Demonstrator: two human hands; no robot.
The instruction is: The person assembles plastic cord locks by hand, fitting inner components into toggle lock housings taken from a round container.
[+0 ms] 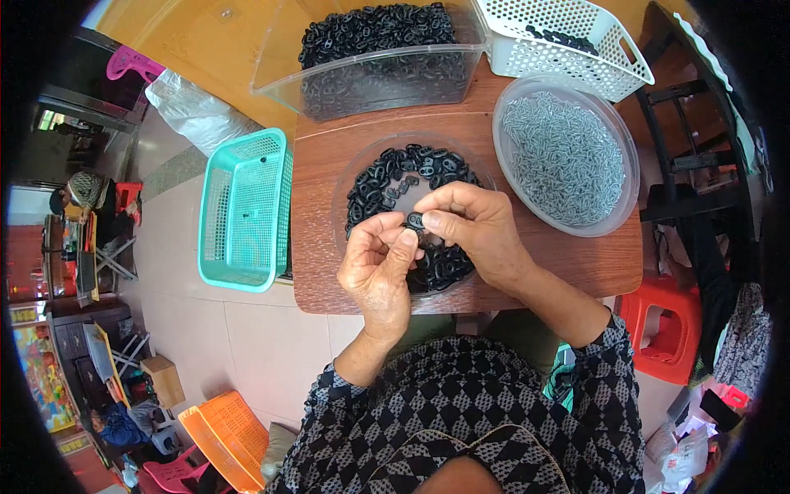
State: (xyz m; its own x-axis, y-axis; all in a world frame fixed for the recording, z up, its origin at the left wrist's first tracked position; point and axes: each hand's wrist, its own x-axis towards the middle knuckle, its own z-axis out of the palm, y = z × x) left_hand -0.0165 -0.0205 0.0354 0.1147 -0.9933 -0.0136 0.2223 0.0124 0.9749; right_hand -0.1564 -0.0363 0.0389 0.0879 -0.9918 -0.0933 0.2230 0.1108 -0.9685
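Over a round clear tray (337, 191) of small black two-hole cord locks (380, 169), both my hands meet at the fingertips. Pinched between them is one black cord lock (415, 221). My left hand (380, 267) has thumb and forefinger closed on its near left side. From the right, my right hand (473, 224) grips the same piece with thumb and forefinger. Part of the piece is hidden by the fingertips. To the right stands an oval translucent tub (504, 177) full of small silvery springs (568, 156).
The wooden table (321, 280) also bears a clear bin (370, 105) of black parts and a white perforated basket (527, 62) at the back. Left stands a turquoise basket (241, 280). A red stool (658, 329) is at right, an orange basket (222, 436) lower left.
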